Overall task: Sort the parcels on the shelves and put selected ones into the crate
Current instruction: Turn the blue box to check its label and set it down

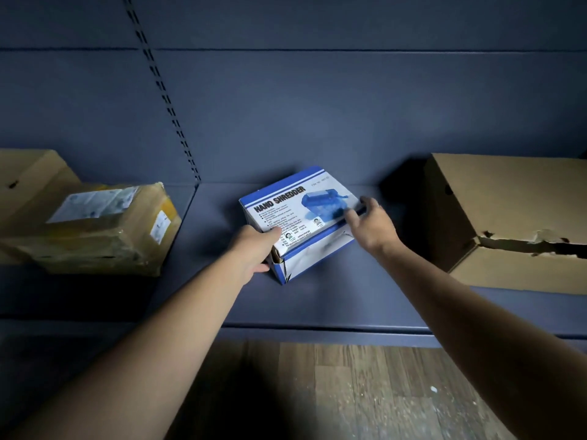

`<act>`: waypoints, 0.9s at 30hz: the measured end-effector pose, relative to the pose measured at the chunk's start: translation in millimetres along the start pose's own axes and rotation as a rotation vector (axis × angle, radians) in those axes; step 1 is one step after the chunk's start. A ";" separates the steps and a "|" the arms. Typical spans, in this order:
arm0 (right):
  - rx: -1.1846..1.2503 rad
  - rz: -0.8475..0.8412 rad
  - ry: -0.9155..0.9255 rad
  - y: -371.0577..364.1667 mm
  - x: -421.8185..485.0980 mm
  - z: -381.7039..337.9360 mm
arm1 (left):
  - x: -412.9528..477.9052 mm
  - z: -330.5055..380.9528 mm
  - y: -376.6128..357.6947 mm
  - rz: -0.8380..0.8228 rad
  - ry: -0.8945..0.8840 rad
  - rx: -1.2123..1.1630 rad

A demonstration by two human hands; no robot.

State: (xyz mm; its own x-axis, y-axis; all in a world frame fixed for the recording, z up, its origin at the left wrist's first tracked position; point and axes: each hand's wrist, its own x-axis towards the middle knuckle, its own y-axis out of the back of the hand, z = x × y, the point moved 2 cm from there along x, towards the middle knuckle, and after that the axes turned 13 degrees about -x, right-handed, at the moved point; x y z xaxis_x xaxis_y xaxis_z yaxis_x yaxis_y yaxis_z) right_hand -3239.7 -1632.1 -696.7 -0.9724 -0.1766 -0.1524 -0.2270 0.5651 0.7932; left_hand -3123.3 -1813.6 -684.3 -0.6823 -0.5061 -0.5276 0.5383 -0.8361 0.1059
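Note:
A blue and white box [295, 211] printed "HAND SHREDDER" lies turned at an angle in the middle of the dark blue shelf [333, 300]. My left hand [254, 249] grips its near left corner, thumb on the top face and fingers under the side. My right hand [370, 223] is at the box's right edge with fingers spread and loosely bent, blurred, touching or just off the edge. No crate is in view.
A taped brown parcel [104, 230] with white labels lies on the shelf to the left, a larger carton [28, 176] behind it. A big torn cardboard carton [514, 217] stands at the right. Wooden floor [365, 392] shows below the shelf's front edge.

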 end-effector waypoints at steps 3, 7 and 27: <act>0.165 -0.031 -0.065 0.5 -7.9 2.9 | -18.6 5.4 3.9 0.004 -0.003 0.001; 0.311 -0.075 -0.084 -3.5 -19.4 8.2 | -43.2 17.7 11.7 0.036 -0.114 0.112; 0.593 -0.250 0.008 23.3 -53.5 26.1 | -2.6 27.3 27.9 -0.278 -0.353 -0.003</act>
State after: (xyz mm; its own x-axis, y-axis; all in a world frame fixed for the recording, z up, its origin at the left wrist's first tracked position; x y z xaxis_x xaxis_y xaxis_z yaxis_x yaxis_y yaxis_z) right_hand -3194.4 -1588.5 -685.5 -0.8862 -0.3655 -0.2849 -0.4404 0.8553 0.2727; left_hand -3120.0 -1841.4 -657.0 -0.9280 -0.3038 -0.2155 0.3116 -0.9502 -0.0020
